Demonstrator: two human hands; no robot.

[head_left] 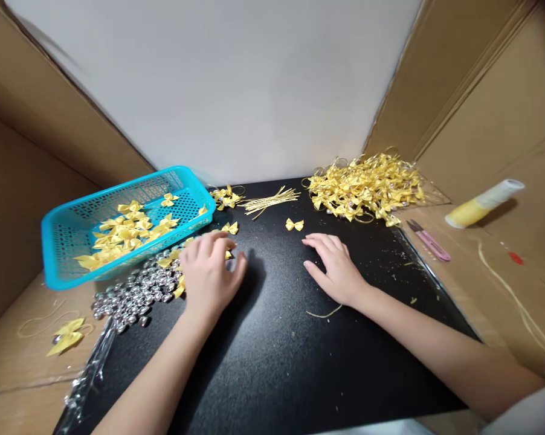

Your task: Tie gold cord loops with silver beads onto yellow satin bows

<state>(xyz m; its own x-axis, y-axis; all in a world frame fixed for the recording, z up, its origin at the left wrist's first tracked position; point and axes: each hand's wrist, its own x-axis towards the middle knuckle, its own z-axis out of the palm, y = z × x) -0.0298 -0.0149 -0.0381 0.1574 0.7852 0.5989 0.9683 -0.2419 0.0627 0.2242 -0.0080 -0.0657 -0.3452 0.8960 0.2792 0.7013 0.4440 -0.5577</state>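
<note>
My left hand is over the black board, fingers apart and curved, beside loose yellow bows and a heap of silver beads. Nothing shows in its grasp, and it covers some of the bows. My right hand rests to the right of the middle, thumb and fingers apart, with nothing between them. Just beyond its fingertips lies a single yellow bow. A thin loose strand lies below the right hand.
A blue basket holding yellow bows stands at the left. Gold ties lie at the back, next to a few bows. A large pile of yellow bows is at back right, near pink snips and a yellow-white roll.
</note>
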